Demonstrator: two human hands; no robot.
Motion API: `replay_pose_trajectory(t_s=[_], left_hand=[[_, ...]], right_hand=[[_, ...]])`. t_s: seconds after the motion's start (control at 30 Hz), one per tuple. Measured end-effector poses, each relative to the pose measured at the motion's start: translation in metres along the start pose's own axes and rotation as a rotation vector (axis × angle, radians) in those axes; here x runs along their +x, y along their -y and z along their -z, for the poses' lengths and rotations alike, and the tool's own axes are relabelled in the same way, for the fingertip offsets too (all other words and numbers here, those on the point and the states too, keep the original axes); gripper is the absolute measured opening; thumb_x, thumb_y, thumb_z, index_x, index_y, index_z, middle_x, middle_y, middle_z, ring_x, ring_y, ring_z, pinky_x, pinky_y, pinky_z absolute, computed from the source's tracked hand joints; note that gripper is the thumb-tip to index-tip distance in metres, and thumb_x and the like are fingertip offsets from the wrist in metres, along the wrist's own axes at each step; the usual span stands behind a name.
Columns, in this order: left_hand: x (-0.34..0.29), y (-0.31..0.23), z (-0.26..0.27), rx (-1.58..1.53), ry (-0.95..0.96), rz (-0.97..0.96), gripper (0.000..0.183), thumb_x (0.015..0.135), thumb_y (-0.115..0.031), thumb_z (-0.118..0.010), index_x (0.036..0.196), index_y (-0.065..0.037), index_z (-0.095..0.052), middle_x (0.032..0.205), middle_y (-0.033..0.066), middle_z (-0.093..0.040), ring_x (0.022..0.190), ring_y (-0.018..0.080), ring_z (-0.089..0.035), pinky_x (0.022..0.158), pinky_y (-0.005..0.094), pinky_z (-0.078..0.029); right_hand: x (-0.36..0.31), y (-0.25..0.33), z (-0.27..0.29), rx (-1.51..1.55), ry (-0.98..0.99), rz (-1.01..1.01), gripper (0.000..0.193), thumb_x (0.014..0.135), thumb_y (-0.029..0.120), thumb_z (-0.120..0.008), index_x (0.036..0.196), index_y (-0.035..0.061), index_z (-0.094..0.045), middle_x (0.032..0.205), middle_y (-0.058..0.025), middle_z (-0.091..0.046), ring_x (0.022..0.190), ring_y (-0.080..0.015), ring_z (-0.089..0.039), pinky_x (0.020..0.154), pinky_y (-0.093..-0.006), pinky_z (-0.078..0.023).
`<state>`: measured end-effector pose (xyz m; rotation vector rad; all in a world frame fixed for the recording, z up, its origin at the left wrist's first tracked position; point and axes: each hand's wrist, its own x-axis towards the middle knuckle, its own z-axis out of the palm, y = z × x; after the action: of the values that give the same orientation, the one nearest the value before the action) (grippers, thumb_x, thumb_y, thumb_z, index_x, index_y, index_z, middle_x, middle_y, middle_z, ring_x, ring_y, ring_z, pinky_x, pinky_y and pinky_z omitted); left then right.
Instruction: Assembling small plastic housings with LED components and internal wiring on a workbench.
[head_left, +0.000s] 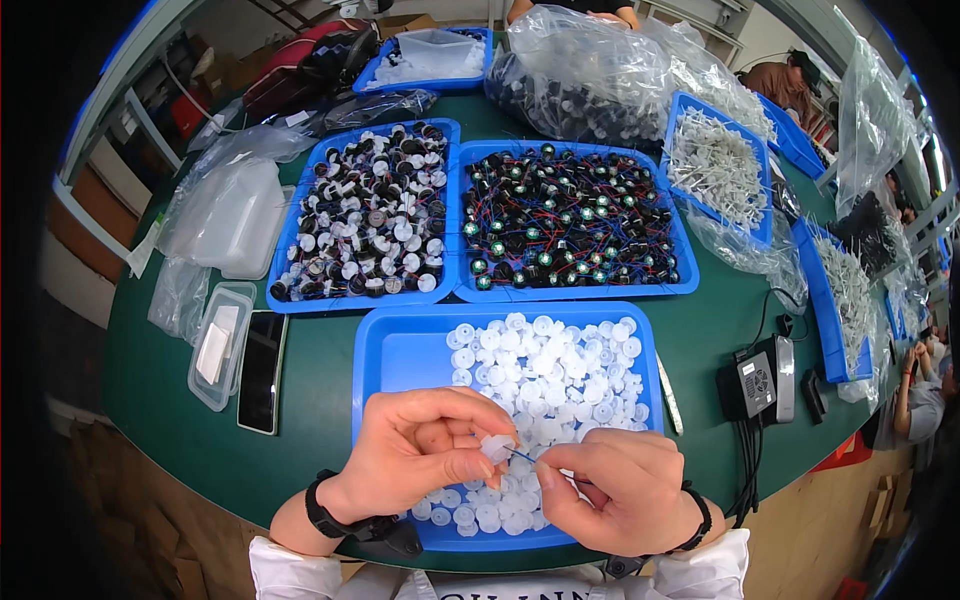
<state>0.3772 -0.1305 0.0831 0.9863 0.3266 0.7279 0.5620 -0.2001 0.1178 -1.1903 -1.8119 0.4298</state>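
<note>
Between the thumb and fingers of my left hand (pixel 405 455) is a small translucent white plastic cap (pixel 495 448). My right hand (pixel 622 490) pinches a thin dark blue wire (pixel 522 455), whose far end meets the cap; whether it passes through cannot be made out. Both hands hover over a blue tray (pixel 395 345) holding many loose white plastic caps (pixel 545 365), heaped mostly toward its right side. Behind it, a second blue tray (pixel 575 293) is full of small black round parts with green faces and red and blue wires (pixel 565 220).
Back left, a blue tray (pixel 350 304) holds black parts with white caps. A phone (pixel 262 372) and a clear plastic box (pixel 215 350) lie left. A black device with cables (pixel 752 385) and a thin metal strip (pixel 669 395) lie right. Trays of white pieces (pixel 716 165) stand beyond.
</note>
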Motion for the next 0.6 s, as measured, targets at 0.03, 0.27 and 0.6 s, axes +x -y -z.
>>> replay_pose_trajectory(t_s=[0.03,0.27,0.6], left_hand=[[0.0,-0.0001,-0.0006,0.002,-0.015,0.015,0.026,0.076,0.007,-0.061,0.101,0.01,-0.056,0.1,0.0178,-0.055,0.081,0.02,-0.061,0.07,0.0296,-0.054],[0.0009,0.0007,-0.0006,0.039,-0.06,0.051,0.028,0.075,0.003,-0.064,0.101,0.01,-0.057,0.097,0.0175,-0.057,0.076,0.0186,-0.061,0.067,0.0281,-0.053],[-0.0007,0.0029,-0.0017,-0.004,-0.06,0.114,0.029,0.077,0.0,-0.064,0.103,0.009,-0.055,0.092,0.0155,-0.059,0.074,0.0165,-0.06,0.064,0.0258,-0.051]], right_hand=[[-0.0001,-0.0004,0.0,-0.04,-0.012,0.023,0.013,0.063,-0.002,-0.064,0.074,0.0002,-0.058,0.053,-0.0039,-0.05,0.04,-0.0144,-0.048,0.035,-0.0252,-0.037],[-0.0017,-0.0032,-0.001,-0.196,-0.032,0.105,0.014,0.061,0.0,-0.065,0.072,0.0014,-0.057,0.052,-0.0018,-0.044,0.039,-0.0138,-0.047,0.034,-0.0258,-0.035],[-0.0044,-0.0061,-0.0047,-0.266,-0.052,0.199,0.015,0.058,0.001,-0.065,0.071,0.0024,-0.057,0.054,-0.0007,-0.041,0.041,-0.0121,-0.045,0.034,-0.0244,-0.034]])
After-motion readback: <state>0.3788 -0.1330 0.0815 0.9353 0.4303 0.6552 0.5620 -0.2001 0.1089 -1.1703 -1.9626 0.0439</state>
